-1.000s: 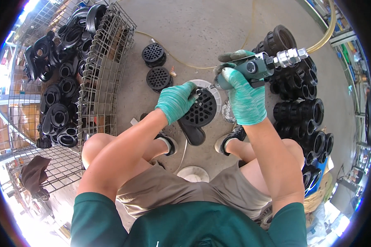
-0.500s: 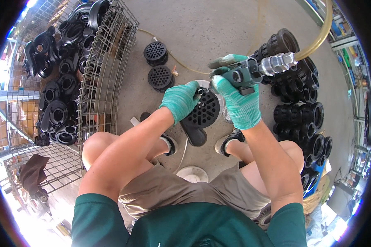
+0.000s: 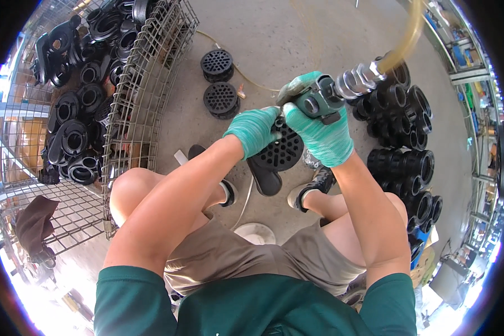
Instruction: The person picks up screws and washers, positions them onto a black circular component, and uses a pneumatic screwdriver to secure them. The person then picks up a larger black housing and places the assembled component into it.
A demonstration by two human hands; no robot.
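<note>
My right hand (image 3: 322, 134), in a green-and-white knit glove, is wrapped round a dark green air-powered hand tool (image 3: 309, 105). A metal coupling (image 3: 355, 82) joins the tool to a yellowish hose (image 3: 404, 47). The tool's working end, hidden by the gloves, points toward the rim of a black perforated round grate (image 3: 283, 148). This grate sits on a black plastic housing with a rounded spout (image 3: 266, 180). My left hand (image 3: 253, 130), gloved alike, is closed at the grate's upper left rim, its fingertips by a small round fitting. What they pinch is mostly hidden.
At left stands a wire cage (image 3: 145, 95) heaped with black ring-shaped parts (image 3: 74, 137). Two perforated grates (image 3: 220, 97) lie on the floor ahead. Black ribbed cylindrical parts (image 3: 400, 165) are stacked at right. A white round object (image 3: 255, 232) is between my legs.
My left hand's fingers have moved up to the tool's working end. The tool and right hand have tilted and shifted slightly left. The whole view has also shifted a little.
</note>
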